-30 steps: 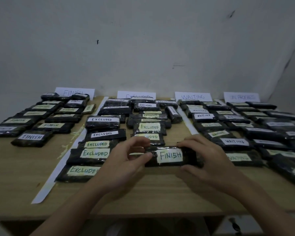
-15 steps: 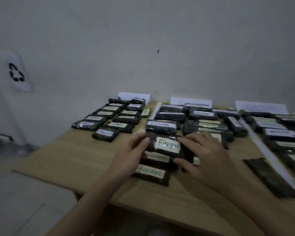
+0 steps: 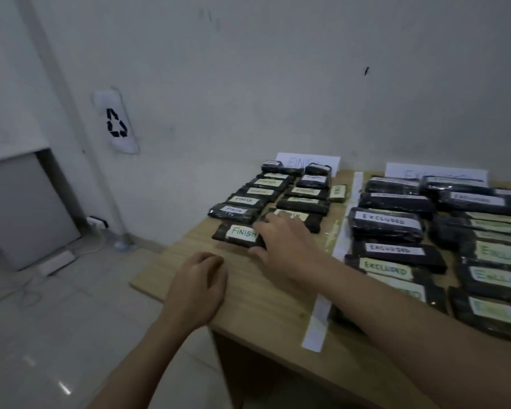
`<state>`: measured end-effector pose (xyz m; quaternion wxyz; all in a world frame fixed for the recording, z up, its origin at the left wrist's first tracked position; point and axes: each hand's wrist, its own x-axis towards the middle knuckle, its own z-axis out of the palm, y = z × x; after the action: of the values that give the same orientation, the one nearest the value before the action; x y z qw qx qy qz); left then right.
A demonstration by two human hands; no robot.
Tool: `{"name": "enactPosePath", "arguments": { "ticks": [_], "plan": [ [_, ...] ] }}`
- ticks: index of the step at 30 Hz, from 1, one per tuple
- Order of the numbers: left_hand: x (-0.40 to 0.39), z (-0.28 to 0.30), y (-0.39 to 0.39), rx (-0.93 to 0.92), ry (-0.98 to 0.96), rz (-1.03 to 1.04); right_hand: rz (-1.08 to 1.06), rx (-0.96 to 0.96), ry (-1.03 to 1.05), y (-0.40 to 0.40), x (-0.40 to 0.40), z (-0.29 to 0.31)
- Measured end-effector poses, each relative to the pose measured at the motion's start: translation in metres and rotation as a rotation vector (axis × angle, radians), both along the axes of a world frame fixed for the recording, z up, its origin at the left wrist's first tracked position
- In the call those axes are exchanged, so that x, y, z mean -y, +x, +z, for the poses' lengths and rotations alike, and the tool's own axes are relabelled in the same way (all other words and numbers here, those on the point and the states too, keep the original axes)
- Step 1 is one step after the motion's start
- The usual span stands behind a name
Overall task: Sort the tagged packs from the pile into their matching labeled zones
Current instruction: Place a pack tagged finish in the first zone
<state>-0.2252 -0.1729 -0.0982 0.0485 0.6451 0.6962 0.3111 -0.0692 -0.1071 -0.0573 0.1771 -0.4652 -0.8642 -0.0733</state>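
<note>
Your right hand (image 3: 281, 240) lay over the right end of the dark wrapped rectangular pack with the white "FINISH" tag (image 3: 239, 235), fingers (image 3: 273, 224) spread across it and thumb at its near edge, gripping it lightly as it sat on the light wooden worktop (image 3: 257, 293). The pack rested at the near end of the FINISH zone, just in front of the rows of dark tagged packs (image 3: 278, 193) below the white paper "FINISH" sign (image 3: 307, 161). Your left hand (image 3: 196, 287) rested near the worktop's left edge, fingers loosely curled and holding nothing. The risks, in my judgement: the pack sat close to that left edge, so a careless sideways push could tip it off; and your fingertips overlapped the neighbouring pack behind, so withdrawing might drag that one askew.
</note>
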Motion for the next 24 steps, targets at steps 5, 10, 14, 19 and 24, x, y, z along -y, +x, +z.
{"name": "enactPosePath", "arguments": {
  "ticks": [5, 10, 14, 19, 24],
  "plan": [
    [-0.002, -0.009, -0.006, -0.003, 0.051, 0.024, -0.004, -0.031, -0.023, -0.063, -0.033, -0.005],
    [-0.006, -0.013, -0.012, 0.007, 0.093, 0.027, -0.102, -0.036, -0.071, -0.087, -0.054, -0.014],
    [-0.007, -0.012, -0.013, 0.033, 0.104, 0.039, -0.17, -0.003, -0.08, -0.087, -0.057, -0.018],
    [-0.006, -0.011, -0.015, 0.025, 0.067, 0.039, -0.14, -0.021, -0.114, -0.076, -0.045, -0.009],
    [-0.009, 0.005, 0.0, 0.006, 0.069, -0.005, -0.016, -0.204, -0.043, -0.017, -0.02, 0.023]
  ]
}}
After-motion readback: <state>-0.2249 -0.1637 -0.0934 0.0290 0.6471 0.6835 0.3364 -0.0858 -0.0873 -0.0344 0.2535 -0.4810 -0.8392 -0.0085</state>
